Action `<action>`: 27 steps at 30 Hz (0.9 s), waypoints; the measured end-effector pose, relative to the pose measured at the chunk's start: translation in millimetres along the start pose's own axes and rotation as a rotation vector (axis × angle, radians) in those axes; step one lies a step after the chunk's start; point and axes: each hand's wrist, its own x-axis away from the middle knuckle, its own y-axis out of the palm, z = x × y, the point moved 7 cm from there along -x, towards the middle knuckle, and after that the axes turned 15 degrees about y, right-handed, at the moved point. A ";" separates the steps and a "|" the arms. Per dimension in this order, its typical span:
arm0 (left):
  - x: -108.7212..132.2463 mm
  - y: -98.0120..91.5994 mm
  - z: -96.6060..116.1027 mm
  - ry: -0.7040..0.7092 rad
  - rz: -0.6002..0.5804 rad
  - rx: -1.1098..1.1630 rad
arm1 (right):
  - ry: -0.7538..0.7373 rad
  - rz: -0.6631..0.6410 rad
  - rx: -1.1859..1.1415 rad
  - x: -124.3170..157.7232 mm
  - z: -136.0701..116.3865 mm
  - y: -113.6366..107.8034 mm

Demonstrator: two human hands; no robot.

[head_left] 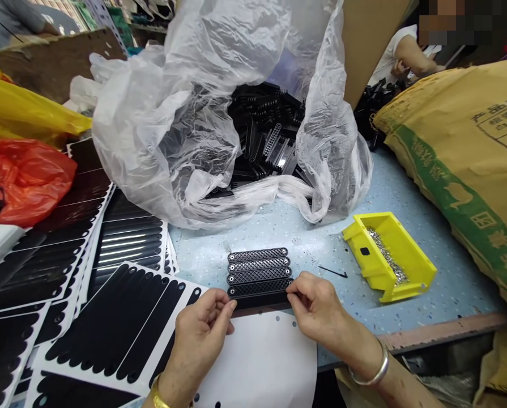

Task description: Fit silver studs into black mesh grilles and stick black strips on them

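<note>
Several black handle-like bars [258, 264] with a crosshatched top and a small hole at each end lie side by side on the table. Along the nearest bar runs a plain black strip [259, 300]. My left hand [204, 328] has thumb and fingers pinched at the strip's left end. At its right end, my right hand [316, 306] pinches with thumb and forefinger, touching the nearest bar's end. Fingertips partly hide both ends. A white backing sheet [265, 357] lies beneath my hands, and sheets of black stickers [109, 323] spread out left of them.
A clear plastic bag [143, 136] full of black parts [261, 119] stands behind the bars. To the right are a thin black hex key [333, 271], a yellow bin [410, 260] of small metal pieces and a large yellow sack [461, 141]. Another person's arm [414, 56] shows behind.
</note>
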 end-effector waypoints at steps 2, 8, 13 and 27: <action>-0.7 -0.1 1.0 0.007 -0.003 -0.007 | -0.003 0.003 0.004 -0.3 0.1 1.0; -2.4 -0.4 2.2 0.063 -0.033 -0.064 | 0.019 0.014 -0.027 0.4 5.6 3.4; 3.0 -10.0 36.8 0.381 0.068 -0.427 | 0.003 0.016 0.028 3.2 1.1 2.9; 44.9 78.8 55.2 1.117 -0.188 -0.573 | 0.129 -0.113 -0.135 -5.0 9.6 0.9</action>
